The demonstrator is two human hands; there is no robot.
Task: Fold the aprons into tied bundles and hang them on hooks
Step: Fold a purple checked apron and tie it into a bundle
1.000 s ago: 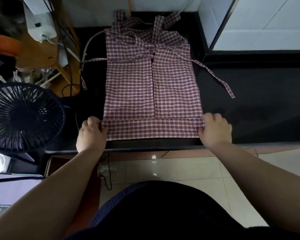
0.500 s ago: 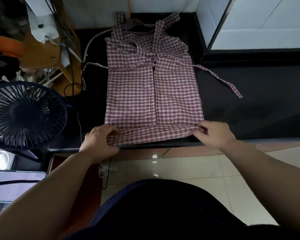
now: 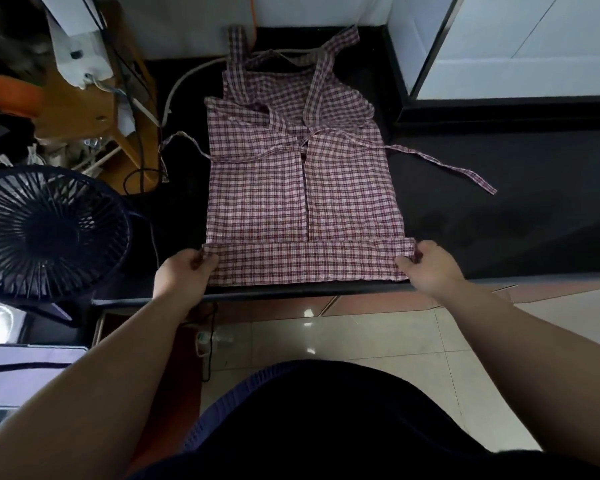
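A red and white checked apron (image 3: 302,188) lies flat on the black counter (image 3: 520,216), its sides folded in to meet down the middle. Its hem is turned up into a flat band (image 3: 309,263) along the counter's near edge. My left hand (image 3: 182,271) pinches the band's left end and my right hand (image 3: 430,268) pinches its right end. One waist tie (image 3: 444,164) trails to the right over the counter, the other tie (image 3: 179,140) loops off to the left. The neck straps (image 3: 238,43) point toward the far wall.
A dark blue fan (image 3: 45,233) stands left of the counter. Behind it is a wooden stool (image 3: 84,116) with cables and white objects. A white cable (image 3: 184,77) curves along the apron's far left. A white block with a black frame (image 3: 499,64) sits at the back right. Tiled floor (image 3: 361,334) is below.
Both hands have rolled the hem band over once more and laid it flat, a little farther up the apron. The right tie has shifted slightly.
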